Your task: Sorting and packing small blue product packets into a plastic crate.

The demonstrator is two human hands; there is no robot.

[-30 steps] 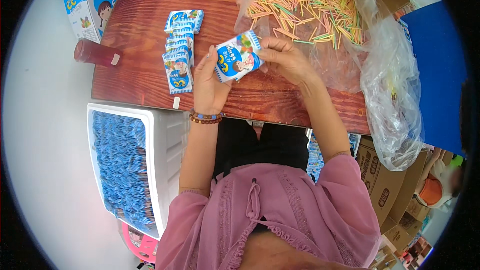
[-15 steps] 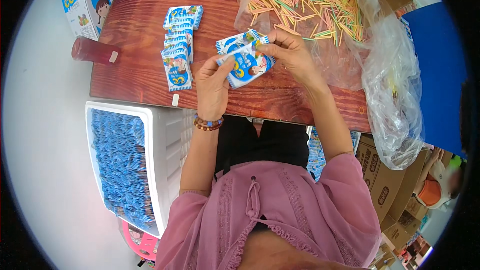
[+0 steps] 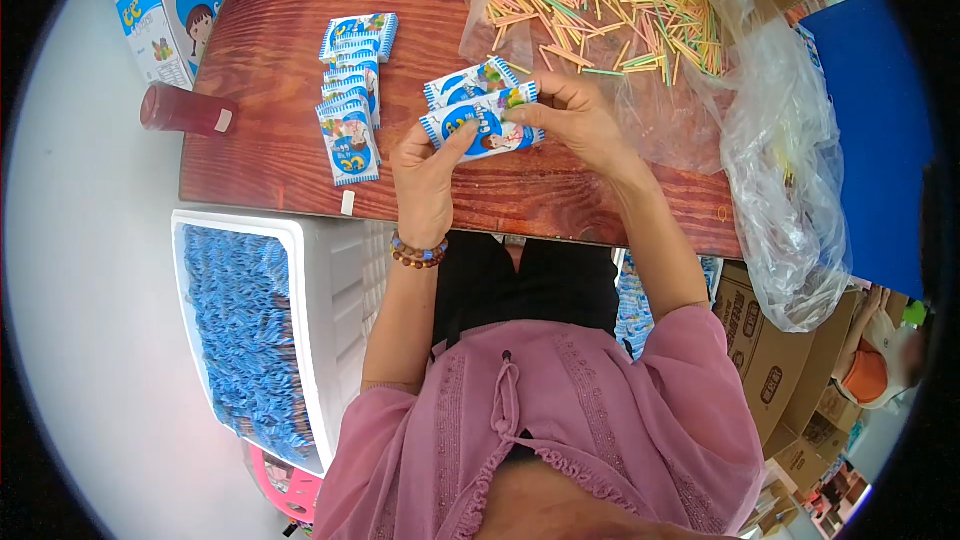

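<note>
Both of my hands hold a small blue-and-white candy packet (image 3: 484, 130) above the wooden table, one at each end. My left hand (image 3: 424, 172) is closed on its left part, thumb on top. My right hand (image 3: 580, 118) pinches its upper right end between thumb and fingers. Just behind it is a second packet (image 3: 462, 86), partly covered by the first; whether it lies on the table or is held too, I cannot tell. Left of my hands, several overlapping packets (image 3: 350, 145) lie in a column on the table.
Thin pastel sticks (image 3: 610, 15) are heaped on a clear plastic bag (image 3: 785, 210) hanging over the table's right edge. A reddish bottle (image 3: 190, 108) lies at the left edge. Below stands a white foam box (image 3: 318, 270) full of blue packets. Cardboard boxes (image 3: 765, 350) and another person (image 3: 880, 360) are at right.
The held packet has turned from a slant to nearly level, its right end now lower. Both hands keep hold of it. The whole view has shifted slightly.
</note>
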